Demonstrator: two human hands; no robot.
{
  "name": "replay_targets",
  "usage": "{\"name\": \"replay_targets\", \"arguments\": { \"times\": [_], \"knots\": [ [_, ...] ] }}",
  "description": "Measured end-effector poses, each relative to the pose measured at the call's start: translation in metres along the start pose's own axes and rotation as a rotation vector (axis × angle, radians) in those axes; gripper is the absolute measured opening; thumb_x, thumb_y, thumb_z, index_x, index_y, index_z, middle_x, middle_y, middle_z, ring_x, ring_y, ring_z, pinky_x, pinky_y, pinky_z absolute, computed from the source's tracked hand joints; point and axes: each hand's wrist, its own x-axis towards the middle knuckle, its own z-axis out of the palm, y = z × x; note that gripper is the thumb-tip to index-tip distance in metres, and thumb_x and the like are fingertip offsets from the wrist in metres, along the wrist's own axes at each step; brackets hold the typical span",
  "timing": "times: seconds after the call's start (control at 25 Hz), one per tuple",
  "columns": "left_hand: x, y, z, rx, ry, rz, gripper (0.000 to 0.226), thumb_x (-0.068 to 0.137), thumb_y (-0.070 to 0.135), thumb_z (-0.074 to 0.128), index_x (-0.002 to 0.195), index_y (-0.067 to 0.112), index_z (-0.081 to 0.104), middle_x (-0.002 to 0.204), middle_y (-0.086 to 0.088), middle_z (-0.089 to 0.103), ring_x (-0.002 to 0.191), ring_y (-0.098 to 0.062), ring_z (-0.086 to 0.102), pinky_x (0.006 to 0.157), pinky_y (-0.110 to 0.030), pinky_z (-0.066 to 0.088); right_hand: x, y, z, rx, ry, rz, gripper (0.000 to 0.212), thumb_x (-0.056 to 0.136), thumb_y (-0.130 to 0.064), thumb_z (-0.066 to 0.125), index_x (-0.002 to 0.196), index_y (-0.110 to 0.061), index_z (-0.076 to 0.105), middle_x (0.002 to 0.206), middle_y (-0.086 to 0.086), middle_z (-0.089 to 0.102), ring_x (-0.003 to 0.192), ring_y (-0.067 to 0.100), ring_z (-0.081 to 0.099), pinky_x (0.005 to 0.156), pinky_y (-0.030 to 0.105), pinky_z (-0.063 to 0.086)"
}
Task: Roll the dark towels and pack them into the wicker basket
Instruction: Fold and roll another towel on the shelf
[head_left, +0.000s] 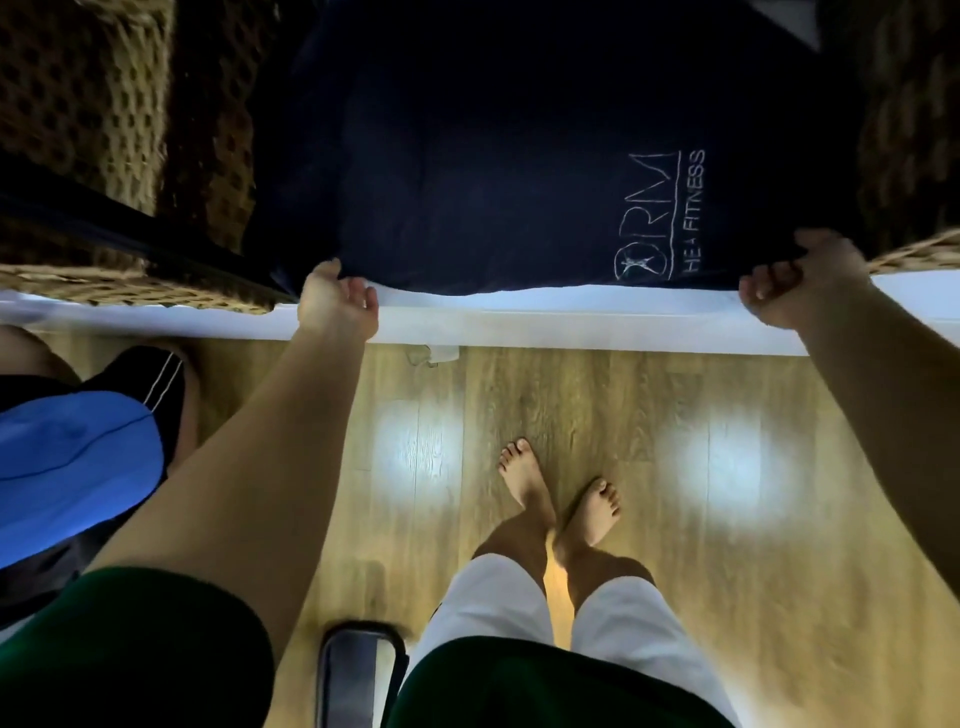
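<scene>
Green sleeve (130, 649) is filling the bottom corner closest in, with white shorts (498, 597) and bare feet (524, 483) below it, the feet standing crossed on the wooden floor (779, 571), where two pale patches of light are gleaming on the planks.

Both arms are reaching forward to the near edge of the white desk (519, 317). A dark towel (493, 156) is lying spread flat on the desk, its near hem running along that edge. The left hand (337, 301) is pinching the near left corner of the hem, its fingers (363, 299) curling under the cloth. The right hand (800, 283) is gripping the near right corner, its fingers bunched tightly round the fabric. A white stitched logo (660, 218) is showing just beside the right hand.

An open-weave wicker basket (88, 104) is sitting at the desk's left end, touching the towel's side, with a dark strip of cloth (104, 218) slanting across it. A second woven basket (909, 130) is crowding the right end. The towel looks soft and matte, the baskets coarse and knobbly.

By the left edge, someone else is standing close, with a blue cloth (67, 457) in front of them.
</scene>
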Motion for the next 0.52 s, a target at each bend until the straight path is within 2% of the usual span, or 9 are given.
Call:
{"name": "replay_targets", "arguments": {
  "times": [0.04,0.08,0.16,0.2,0.24,0.32,0.4,0.44,0.52],
  "knots": [
    [0.0,0.001,-0.005,-0.033,-0.014,0.008,0.009,0.093,0.019,0.056,0.102,0.019,0.058,0.093,0.024,0.069,0.064,-0.005,0.061,0.069,-0.023,0.05,-0.005,-0.001,-0.005,0.13,-0.047,-0.048,0.012,0.088,-0.023,0.058,0.081,-0.014,0.056,0.064,-0.003,0.051,0.059,0.014,0.051,0.066,0.023,0.05],
    [-0.001,0.001,-0.012,-0.063,-0.032,0.014,0.011,0.091,0.017,0.053,0.101,0.018,0.055,0.082,0.019,0.066,0.059,-0.009,0.057,0.069,-0.024,0.053,-0.009,0.0,-0.009,0.277,-0.108,-0.087,0.005,0.081,-0.015,0.059,0.079,-0.013,0.054,0.063,-0.002,0.05,0.053,0.015,0.049,0.063,0.021,0.048],
    [-0.005,0.001,-0.024,-0.106,-0.06,0.014,0.016,0.086,0.015,0.055,0.102,0.014,0.056,0.076,0.004,0.06,0.063,-0.014,0.06,0.075,-0.03,0.057,-0.011,0.007,-0.016,0.433,-0.231,-0.073,0.012,0.079,-0.016,0.059,0.071,-0.015,0.049,0.06,-0.005,0.04,0.045,0.013,0.037,0.056,0.019,0.042],
    [-0.005,0.0,-0.027,-0.097,-0.056,0.012,0.02,0.086,0.018,0.059,0.104,0.012,0.06,0.085,0.0,0.065,0.073,-0.016,0.065,0.079,-0.035,0.058,-0.007,0.013,-0.018,0.398,-0.234,-0.037,0.022,0.088,-0.025,0.057,0.07,-0.016,0.05,0.059,-0.006,0.04,0.044,0.012,0.038,0.056,0.019,0.043],
    [-0.004,0.0,-0.028,-0.047,-0.041,0.015,0.027,0.086,0.024,0.065,0.11,0.012,0.062,0.097,-0.001,0.068,0.085,-0.017,0.068,0.083,-0.038,0.057,-0.002,0.017,-0.019,0.302,-0.193,-0.008,0.031,0.096,-0.037,0.053,0.074,-0.016,0.056,0.058,-0.007,0.049,0.046,0.011,0.048,0.059,0.02,0.047],
    [-0.003,0.004,-0.024,0.03,0.005,0.03,0.037,0.088,0.036,0.07,0.119,0.017,0.062,0.11,-0.001,0.07,0.096,-0.017,0.069,0.082,-0.037,0.058,0.004,0.018,-0.016,0.144,-0.105,0.012,0.033,0.099,-0.046,0.05,0.103,-0.017,0.066,0.073,-0.004,0.072,0.064,0.013,0.071,0.068,0.029,0.059],
    [-0.004,0.008,-0.022,-0.02,0.031,0.059,0.034,0.092,0.033,0.066,0.122,0.018,0.06,0.112,-0.003,0.071,0.099,-0.018,0.07,0.072,-0.034,0.06,-0.002,0.008,-0.015,0.121,-0.076,-0.031,0.027,0.1,-0.033,0.051,0.116,-0.015,0.063,0.073,0.001,0.072,0.057,0.015,0.069,0.061,0.029,0.059],
    [-0.009,0.009,-0.024,-0.092,0.022,0.08,0.032,0.094,0.03,0.063,0.122,0.017,0.06,0.114,-0.005,0.072,0.102,-0.019,0.07,0.071,-0.034,0.06,-0.011,-0.001,-0.017,0.165,-0.093,-0.056,0.021,0.097,-0.023,0.052,0.111,-0.012,0.063,0.066,0.002,0.067,0.049,0.014,0.063,0.058,0.027,0.057],
    [-0.027,0.012,-0.037,-0.196,-0.02,0.15,0.028,0.097,0.03,0.059,0.119,0.013,0.062,0.12,-0.007,0.07,0.11,-0.021,0.069,0.076,-0.033,0.061,-0.037,-0.017,-0.029,0.302,-0.194,-0.122,0.019,0.076,-0.008,0.057,0.094,-0.011,0.064,0.058,0.002,0.055,0.046,0.015,0.055,0.063,0.026,0.056]
  ]
}}
